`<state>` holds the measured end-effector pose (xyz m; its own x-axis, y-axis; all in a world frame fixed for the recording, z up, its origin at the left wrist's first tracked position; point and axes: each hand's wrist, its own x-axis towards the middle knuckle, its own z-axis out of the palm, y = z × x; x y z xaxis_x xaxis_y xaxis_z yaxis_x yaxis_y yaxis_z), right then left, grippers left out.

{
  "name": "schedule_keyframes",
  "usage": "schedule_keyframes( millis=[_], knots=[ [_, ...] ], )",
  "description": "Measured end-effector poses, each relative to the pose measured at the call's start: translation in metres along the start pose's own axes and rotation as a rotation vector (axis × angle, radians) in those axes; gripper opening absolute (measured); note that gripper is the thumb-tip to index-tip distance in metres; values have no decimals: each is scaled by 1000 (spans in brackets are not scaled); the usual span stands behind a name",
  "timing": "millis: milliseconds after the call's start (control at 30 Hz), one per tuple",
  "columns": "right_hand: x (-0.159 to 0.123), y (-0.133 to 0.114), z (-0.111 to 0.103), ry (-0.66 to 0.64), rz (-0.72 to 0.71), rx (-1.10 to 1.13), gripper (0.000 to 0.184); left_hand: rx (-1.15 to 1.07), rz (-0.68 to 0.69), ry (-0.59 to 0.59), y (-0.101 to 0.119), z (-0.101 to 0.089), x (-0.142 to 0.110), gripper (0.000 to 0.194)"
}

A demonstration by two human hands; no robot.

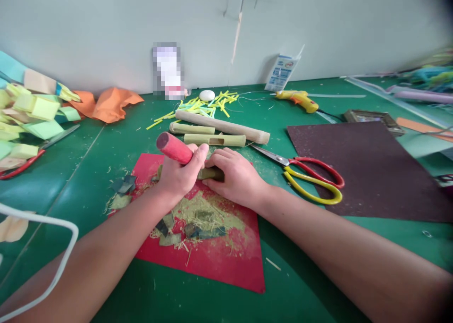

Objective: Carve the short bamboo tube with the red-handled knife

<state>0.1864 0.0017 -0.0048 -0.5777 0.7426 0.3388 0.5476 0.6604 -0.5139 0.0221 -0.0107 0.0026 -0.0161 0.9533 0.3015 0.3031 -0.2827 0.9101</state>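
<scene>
My left hand (179,174) is closed round a tool with a red handle (174,148); its working end is hidden under the hand. My right hand (235,179) presses down on a short greenish bamboo piece (211,174) and grips it. Both rest on a red sheet (226,252) covered with shavings and dark bark chips (198,221). Just beyond the hands lie two cut bamboo sections (214,140) and a longer pale stick (222,126).
Red and yellow scissors (311,176) lie right of my right hand, beside a dark brown sheet (371,172). A yellow glue gun (299,99), yellow paper strips (203,105), an orange cloth (111,103) and stacked coloured foam pieces (31,117) sit further back and left.
</scene>
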Motion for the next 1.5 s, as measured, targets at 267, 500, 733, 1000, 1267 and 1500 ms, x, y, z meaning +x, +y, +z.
schedule_keyframes(
  millis=[267,500,733,1000,1267,1500],
  knots=[
    [1,0,0,-6,2,-5,15,125,73,-38,2,-3,0,40],
    [3,2,-2,-23,27,-13,9,257,77,-105,9,-1,4,32],
    [4,3,-3,-19,38,30,11,45,-116,21,11,3,10,28],
    [4,2,-4,-25,17,-3,15,58,-112,39,5,4,8,25],
    [4,4,-2,-14,11,-14,14,251,-7,-27,8,3,7,29],
    [3,4,-6,-35,-1,42,12,125,-112,-121,10,1,9,28]
  ],
)
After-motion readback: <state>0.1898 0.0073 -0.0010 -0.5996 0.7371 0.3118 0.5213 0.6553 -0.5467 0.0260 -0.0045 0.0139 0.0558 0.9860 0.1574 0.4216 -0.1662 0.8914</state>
